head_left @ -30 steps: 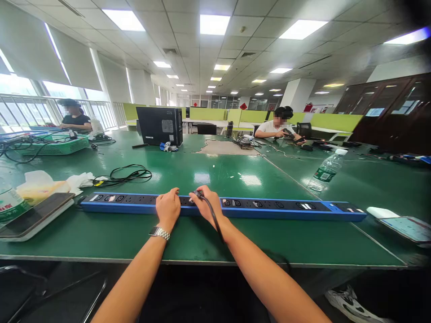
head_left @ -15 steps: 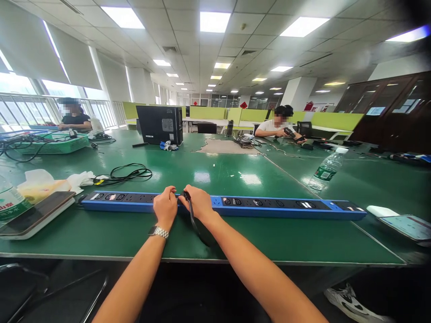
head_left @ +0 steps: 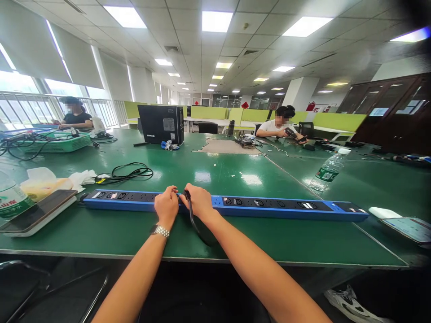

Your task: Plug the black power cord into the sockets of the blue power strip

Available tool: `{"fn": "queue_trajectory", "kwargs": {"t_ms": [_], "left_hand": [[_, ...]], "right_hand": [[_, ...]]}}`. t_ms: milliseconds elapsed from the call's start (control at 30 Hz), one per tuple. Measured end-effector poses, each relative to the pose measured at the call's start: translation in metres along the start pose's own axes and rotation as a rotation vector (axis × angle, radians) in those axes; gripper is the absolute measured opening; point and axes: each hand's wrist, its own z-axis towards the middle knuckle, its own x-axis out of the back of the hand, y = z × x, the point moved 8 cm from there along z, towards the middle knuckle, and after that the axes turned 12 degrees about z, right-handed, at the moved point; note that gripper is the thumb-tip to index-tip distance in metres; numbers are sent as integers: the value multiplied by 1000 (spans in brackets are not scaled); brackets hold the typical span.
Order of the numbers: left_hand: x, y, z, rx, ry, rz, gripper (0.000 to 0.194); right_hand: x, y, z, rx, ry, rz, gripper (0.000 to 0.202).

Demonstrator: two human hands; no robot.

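A long power strip (head_left: 269, 211) with a blue casing and black socket panels lies across the table before me. My left hand (head_left: 166, 205) is closed over its middle, fingers curled at the far side; the fingertips are partly hidden. Just to the right, my right hand (head_left: 198, 201) pinches the plug end of a black power cord (head_left: 192, 217) at the strip. The cord hangs down from that grip toward the table's front edge. Whether the plug sits in a socket is hidden by the fingers.
Left on the green table (head_left: 175, 168) are a phone (head_left: 43, 208), a water bottle (head_left: 11, 197), a coiled black cable (head_left: 126, 172) and a green basket (head_left: 67, 142). A computer case (head_left: 160, 125) stands behind. Another bottle (head_left: 328, 170) and a tablet-like device (head_left: 409, 228) are right. Two people sit farther back.
The view has shifted very slightly. Both hands keep their places and grips on the strip and the cord's plug.
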Motion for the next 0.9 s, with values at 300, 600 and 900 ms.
{"fn": "queue_trajectory", "kwargs": {"t_ms": [300,600,900], "left_hand": [[-1,-1,0,-9,23,-11,29],[-2,-3,0,7,16,-7,29],[0,0,0,5,7,7,29]], "right_hand": [[5,27,11,-185,-12,43,30],[7,10,15,-158,-61,-73,27],[-11,-14,-5,8,-44,-137,18]]}}
